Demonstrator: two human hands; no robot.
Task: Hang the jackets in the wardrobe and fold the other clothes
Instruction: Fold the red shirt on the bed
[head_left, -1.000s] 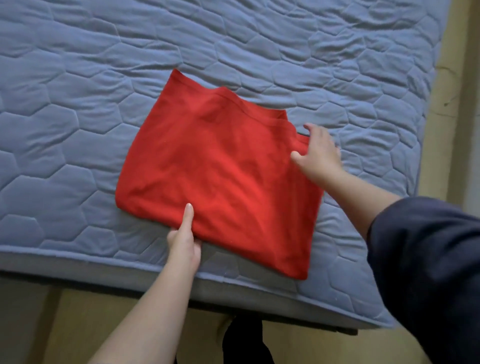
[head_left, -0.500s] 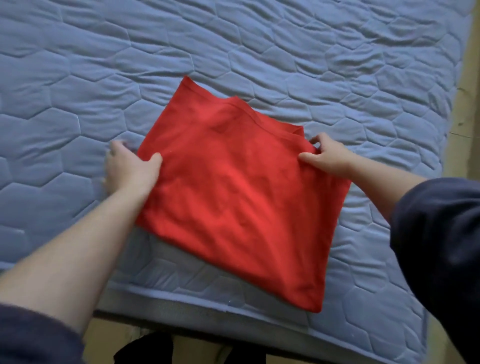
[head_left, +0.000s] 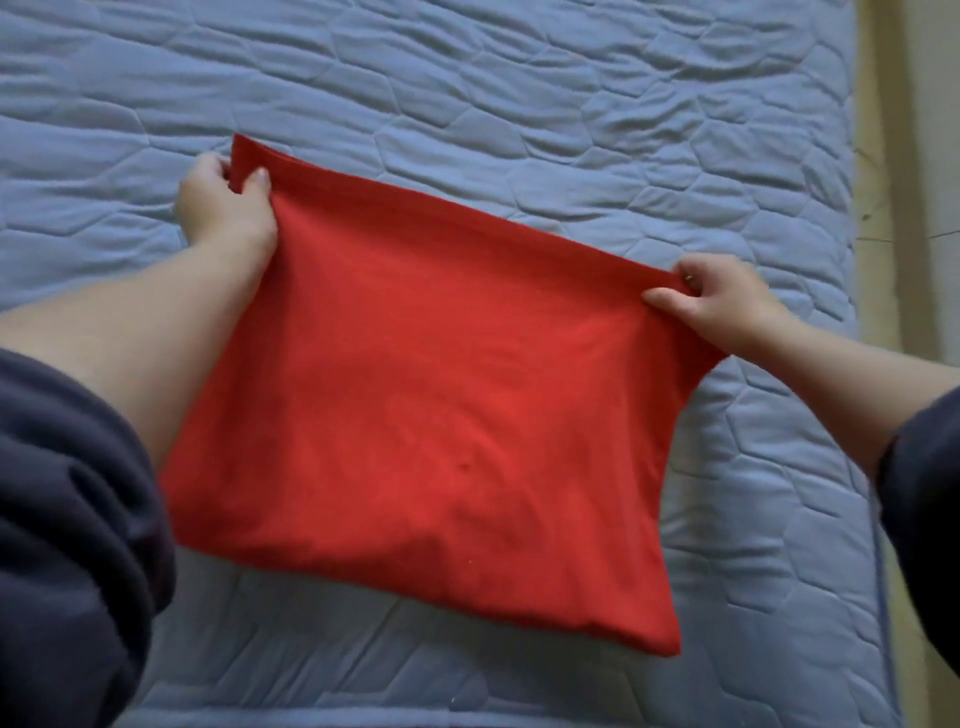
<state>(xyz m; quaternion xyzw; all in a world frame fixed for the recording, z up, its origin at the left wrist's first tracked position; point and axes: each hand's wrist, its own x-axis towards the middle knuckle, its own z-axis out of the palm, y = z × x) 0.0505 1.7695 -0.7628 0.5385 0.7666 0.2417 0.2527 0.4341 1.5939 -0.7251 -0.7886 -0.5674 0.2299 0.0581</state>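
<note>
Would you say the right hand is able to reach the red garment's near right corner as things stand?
Probably yes, once it lets go: the right hand pinches a far corner of the red garment, and only bare quilt lies between.

From where I sat, the bed was just a mattress (head_left: 519, 104) in a blue-grey quilted cover, with hexagon stitching all over and kinda wrinkly toward the far side. The only thing on it was a folded red garment (head_left: 441, 415), lying mostly flat and skewed, its near right corner closest to the front edge. Beige floor (head_left: 878, 156) ran along the right side.
</note>
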